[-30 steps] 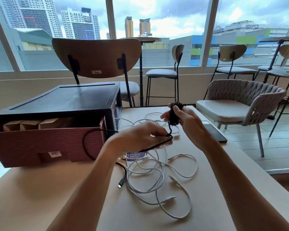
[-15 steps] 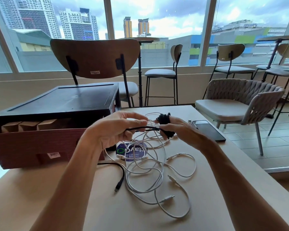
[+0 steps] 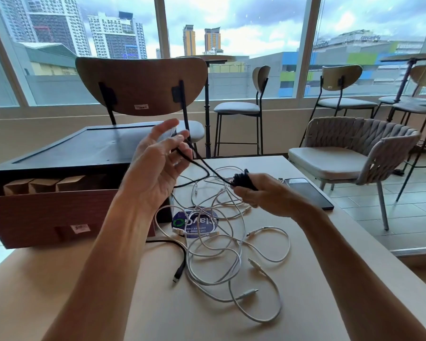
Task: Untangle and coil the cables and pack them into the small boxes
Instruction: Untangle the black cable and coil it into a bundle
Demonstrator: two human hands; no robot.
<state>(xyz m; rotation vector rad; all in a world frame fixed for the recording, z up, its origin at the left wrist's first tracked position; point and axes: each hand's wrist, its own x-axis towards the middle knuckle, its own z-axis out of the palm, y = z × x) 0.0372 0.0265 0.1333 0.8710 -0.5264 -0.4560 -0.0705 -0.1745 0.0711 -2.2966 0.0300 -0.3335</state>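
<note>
Above the table [image 3: 305, 303], left hand [image 3: 155, 168] pinches the black cable [image 3: 202, 166] with half-spread fingers [image 3: 172, 141]; right hand [image 3: 266, 196] clenches its coil [image 3: 242, 179].

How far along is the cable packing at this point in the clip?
Done: nothing visibly packed; the small boxes hide their insides. In hand: the right hand grips a part-wound black coil, the left hand holds its loose strand. Left: finish that coil, then the white cables tangled on the table, all boxing.

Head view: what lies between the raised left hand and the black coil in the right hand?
A mid-air stretch of black cable, running from left hand to black coil; seen in the head view.
</note>
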